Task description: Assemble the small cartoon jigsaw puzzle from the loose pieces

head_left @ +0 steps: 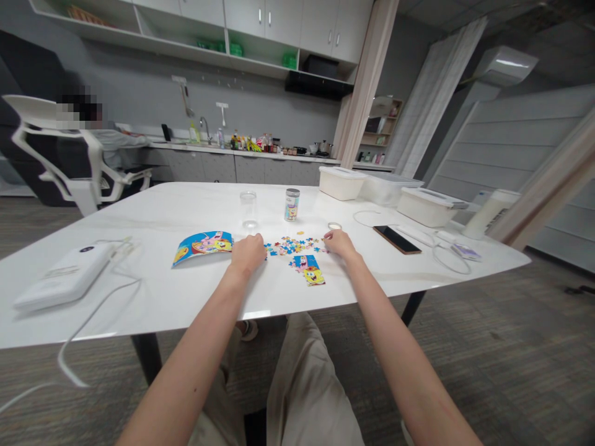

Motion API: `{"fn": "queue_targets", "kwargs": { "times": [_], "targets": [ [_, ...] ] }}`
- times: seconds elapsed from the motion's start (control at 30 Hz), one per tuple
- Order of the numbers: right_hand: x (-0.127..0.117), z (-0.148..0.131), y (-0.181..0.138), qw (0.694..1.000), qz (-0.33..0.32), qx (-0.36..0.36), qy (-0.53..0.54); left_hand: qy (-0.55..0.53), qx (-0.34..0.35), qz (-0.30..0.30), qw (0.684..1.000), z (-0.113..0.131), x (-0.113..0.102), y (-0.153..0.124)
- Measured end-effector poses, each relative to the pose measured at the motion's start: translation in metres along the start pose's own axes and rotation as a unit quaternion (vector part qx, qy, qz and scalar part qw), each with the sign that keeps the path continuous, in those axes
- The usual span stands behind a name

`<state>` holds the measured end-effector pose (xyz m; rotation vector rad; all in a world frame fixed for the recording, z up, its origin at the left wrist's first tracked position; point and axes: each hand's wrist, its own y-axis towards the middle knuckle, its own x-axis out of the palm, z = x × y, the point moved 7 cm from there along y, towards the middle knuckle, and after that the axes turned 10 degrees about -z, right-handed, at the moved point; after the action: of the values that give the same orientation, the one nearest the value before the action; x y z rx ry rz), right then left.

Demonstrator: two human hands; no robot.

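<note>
Loose jigsaw pieces (290,246) lie in a spread pile on the white table (195,207). My left hand (248,254) rests at the pile's left edge, fingers curled; whatever they hold is hidden. It overlaps the right end of a curved cartoon picture sheet (203,246). At the pile's right edge, my right hand (340,243) has thumb and fingers drawn together close to some pieces; I cannot make out what is between them. Nearer to me, between both hands, sits a joined section of puzzle (310,270) showing a yellow cartoon face.
Behind the pile stand a clear jar (248,210) and a printed can (292,205). A ring-shaped lid (334,226), a phone (396,239), cables and storage boxes (341,183) are to the right. A white power bank (65,277) lies left. A person sits beyond the table.
</note>
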<state>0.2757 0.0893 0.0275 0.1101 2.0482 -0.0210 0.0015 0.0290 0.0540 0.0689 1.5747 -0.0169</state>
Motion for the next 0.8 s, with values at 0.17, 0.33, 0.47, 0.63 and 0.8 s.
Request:
{"fn": "queue_targets", "kwargs": {
  "times": [0.17, 0.33, 0.47, 0.63, 0.8],
  "targets": [
    [0.000, -0.002, -0.002, 1.000, -0.005, 0.003, 0.008, 0.003, -0.004, -0.006, 1.000, -0.001, 0.000, 0.000],
    [0.000, -0.005, -0.004, 1.000, -0.021, -0.004, 0.013, -0.001, -0.022, -0.007, 1.000, -0.006, 0.001, 0.000],
    [0.000, -0.006, -0.005, 0.999, -0.023, -0.003, 0.026, -0.001, -0.030, -0.006, 1.000, -0.008, 0.000, 0.000],
    [0.000, -0.008, -0.008, 0.999, -0.026, -0.007, 0.032, 0.001, -0.028, -0.007, 1.000, -0.006, 0.000, 0.000],
    [-0.003, -0.015, -0.010, 0.999, -0.015, -0.022, 0.032, -0.004, -0.027, -0.009, 1.000, -0.007, 0.002, 0.001]
  ]
}}
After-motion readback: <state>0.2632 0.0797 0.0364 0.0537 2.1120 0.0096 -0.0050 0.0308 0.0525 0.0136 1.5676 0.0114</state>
